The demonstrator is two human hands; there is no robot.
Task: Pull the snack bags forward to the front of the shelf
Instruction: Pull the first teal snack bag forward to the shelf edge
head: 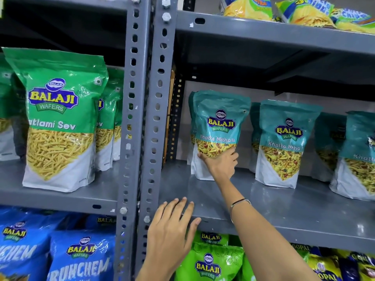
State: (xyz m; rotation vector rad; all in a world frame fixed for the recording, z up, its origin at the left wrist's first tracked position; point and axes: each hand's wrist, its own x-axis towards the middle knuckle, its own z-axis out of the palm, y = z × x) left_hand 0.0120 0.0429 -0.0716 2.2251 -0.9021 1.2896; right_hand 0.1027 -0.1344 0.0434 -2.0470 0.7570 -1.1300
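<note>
Right hand [220, 163] grasps lower front of the leftmost teal bag [217, 130], upright, set back from shelf edge [284, 226]; pull straight toward edge. Left hand [172, 224] released, resting flat there.

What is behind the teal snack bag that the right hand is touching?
Behind the teal snack bag under the right hand, the edge of a second teal bag shows at its left side. The front bag covers the rest, so any more bags there cannot be seen.
</note>
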